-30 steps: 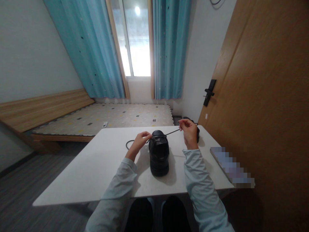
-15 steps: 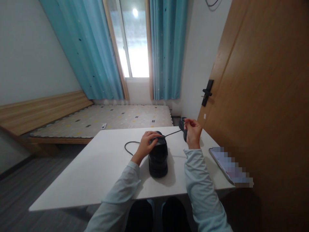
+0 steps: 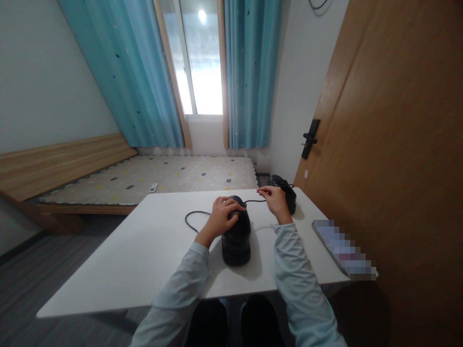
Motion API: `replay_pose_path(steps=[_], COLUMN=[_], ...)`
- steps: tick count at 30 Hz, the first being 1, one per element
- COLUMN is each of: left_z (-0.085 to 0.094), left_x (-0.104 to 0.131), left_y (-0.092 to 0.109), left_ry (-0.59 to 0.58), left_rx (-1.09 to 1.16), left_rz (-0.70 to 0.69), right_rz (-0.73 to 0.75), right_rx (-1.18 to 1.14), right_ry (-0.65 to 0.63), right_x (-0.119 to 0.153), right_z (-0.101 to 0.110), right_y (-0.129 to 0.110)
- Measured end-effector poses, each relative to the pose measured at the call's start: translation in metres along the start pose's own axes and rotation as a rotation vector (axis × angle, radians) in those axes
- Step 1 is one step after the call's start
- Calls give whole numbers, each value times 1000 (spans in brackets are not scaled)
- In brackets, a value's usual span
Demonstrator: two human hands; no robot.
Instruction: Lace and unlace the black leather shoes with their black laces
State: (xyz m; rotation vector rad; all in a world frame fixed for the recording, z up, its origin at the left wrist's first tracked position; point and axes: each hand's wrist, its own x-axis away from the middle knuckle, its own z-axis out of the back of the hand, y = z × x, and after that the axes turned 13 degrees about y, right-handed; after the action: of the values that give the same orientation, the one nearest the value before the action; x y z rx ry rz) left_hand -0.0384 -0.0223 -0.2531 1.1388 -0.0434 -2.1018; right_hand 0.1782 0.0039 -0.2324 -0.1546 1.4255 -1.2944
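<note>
A black shoe point(image 3: 237, 243) stands on the white table point(image 3: 119, 260), its heel towards me. My left hand point(image 3: 224, 214) is closed over the upper part of this shoe, fingers curled across its lacing area. From there a dark shoelace point(image 3: 256, 201) runs right to my right hand point(image 3: 274, 200), whose thumb and forefinger pinch its end. The lace hangs a little slack. On the shoe's left side another stretch of lace curves in a loop over the tabletop. A second black shoe point(image 3: 290, 197) stands behind my right hand, partly covered by it.
A flat tablet-like object point(image 3: 334, 246), partly pixelated, lies along the table's right edge. Close by on the right is a wooden door point(image 3: 390, 144). Beyond the table is a bed point(image 3: 181, 173) with a small white remote point(image 3: 154, 187) on it.
My right hand has moved left, closer to the near shoe, and the lace has gone from taut to slack. More of the second shoe shows. My left hand's fingers have shifted slightly on the shoe.
</note>
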Motion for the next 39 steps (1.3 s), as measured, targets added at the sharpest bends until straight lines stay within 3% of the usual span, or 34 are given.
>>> replay_pose_path(steps=[13,22,39], left_z=[0,1,0], left_x=[0,0,-1], left_y=[-6,-4,-4], left_ry=[18,28,29], left_rx=[49,63,62], left_rz=[62,76,69], right_rz=[102,210,170], right_rx=[57,119,115], right_ry=[-452,-421,-481], right_x=[10,11,13], right_z=[-2,-3,-3], right_y=[-8,-6,-17])
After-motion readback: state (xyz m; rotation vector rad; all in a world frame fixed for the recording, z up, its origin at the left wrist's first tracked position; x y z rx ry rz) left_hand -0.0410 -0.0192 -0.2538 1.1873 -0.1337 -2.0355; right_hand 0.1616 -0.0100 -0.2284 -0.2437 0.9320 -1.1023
